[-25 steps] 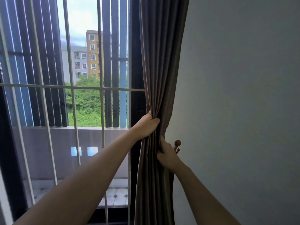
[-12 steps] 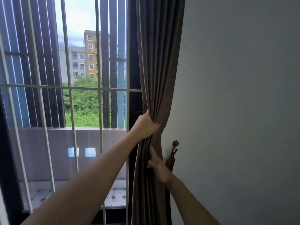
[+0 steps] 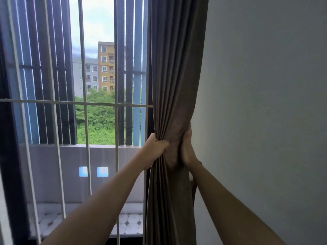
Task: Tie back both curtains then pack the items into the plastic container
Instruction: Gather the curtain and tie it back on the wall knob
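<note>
the left hand (image 3: 155, 149) is clenched on the gathered curtain (image 3: 177, 76), which is also clasped by the right hand (image 3: 186, 149) nearest the wall (image 3: 265, 103), beside the window grille (image 3: 85, 103). if either grip is slackened before tying, the folds could be spilled loose.

Curtain (image 3: 177, 68): taupe grey-brown, plain, darker in the vertical folds. Wall (image 3: 265, 103): pale grey, unpatterned. Window grille (image 3: 83, 103): off-white. Outer slats (image 3: 137, 85): charcoal and light blue. Building (image 3: 106, 68): ochre-yellow. Foliage (image 3: 99, 121): green. Balcony tiles (image 3: 131, 223): white with small dark diamonds.
</note>
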Available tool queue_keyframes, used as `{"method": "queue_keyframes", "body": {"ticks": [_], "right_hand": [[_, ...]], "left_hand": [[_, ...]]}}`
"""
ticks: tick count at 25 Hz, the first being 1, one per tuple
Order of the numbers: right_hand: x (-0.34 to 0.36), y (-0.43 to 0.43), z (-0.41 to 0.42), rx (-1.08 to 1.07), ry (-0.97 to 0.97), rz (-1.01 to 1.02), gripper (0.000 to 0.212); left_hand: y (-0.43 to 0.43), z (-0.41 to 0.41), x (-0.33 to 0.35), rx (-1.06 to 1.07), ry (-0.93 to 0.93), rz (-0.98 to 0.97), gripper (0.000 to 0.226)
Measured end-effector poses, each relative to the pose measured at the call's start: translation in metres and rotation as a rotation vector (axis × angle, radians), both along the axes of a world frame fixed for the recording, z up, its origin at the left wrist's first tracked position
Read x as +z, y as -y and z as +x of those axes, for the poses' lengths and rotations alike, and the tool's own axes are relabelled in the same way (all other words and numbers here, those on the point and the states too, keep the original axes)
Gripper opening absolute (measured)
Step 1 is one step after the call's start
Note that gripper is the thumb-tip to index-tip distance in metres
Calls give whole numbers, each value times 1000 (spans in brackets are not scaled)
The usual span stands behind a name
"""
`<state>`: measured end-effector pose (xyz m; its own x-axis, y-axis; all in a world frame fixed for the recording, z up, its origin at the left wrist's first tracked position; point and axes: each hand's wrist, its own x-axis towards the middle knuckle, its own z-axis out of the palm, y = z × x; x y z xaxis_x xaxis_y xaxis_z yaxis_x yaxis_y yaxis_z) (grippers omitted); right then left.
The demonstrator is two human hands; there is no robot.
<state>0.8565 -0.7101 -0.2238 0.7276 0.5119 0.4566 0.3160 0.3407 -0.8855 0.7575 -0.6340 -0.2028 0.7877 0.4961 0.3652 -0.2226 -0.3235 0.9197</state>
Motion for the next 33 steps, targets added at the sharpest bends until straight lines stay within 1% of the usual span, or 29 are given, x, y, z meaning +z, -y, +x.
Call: {"method": "queue_keyframes", "body": {"ticks": [1,2,4,6,8,11,12,15,16,20,23,25,26,28,31,32,33], "right_hand": [[0,-2,5,4,-30,-37,70],[0,-4,6,48,-95,-72,75],[2,-6,12,137,-129,-100,78],[3,-6,15,200,-138,-84,74],[4,-4,15,204,-179,-64,74],[2,1,22,174,-197,-34,72],[3,4,23,172,-190,-27,68],[5,13,26,187,-215,-33,59],[6,15,27,193,-222,-34,60],[4,16,32,214,-211,-73,69],[4,17,33,213,-203,-87,69],[6,21,30,189,-198,-93,68],[7,24,28,166,-192,-104,69],[8,28,27,113,-147,-171,71],[9,34,17,41,-37,-267,70],[7,37,16,22,-18,-266,70],[6,41,17,8,-21,-245,71]], "left_hand": [[-4,0,-1,9,-1,-60,21],[-7,-1,-1,14,-11,-107,32],[-11,-2,0,15,-29,-170,52],[-13,-2,1,25,-25,-200,57],[-15,0,2,32,-32,-199,53],[-13,3,5,22,-74,-110,32],[-10,4,7,27,-95,-92,32],[-4,9,9,25,-142,-103,51],[-3,11,9,25,-145,-98,51],[-1,12,8,39,-94,-47,20],[-1,8,8,21,-102,-3,17],[1,6,8,9,-91,41,23],[1,7,6,30,-89,81,22],[0,10,3,101,-115,224,19],[-3,12,8,262,-308,602,25],[-2,9,13,279,-364,668,25],[1,5,19,240,-386,630,24]]}}
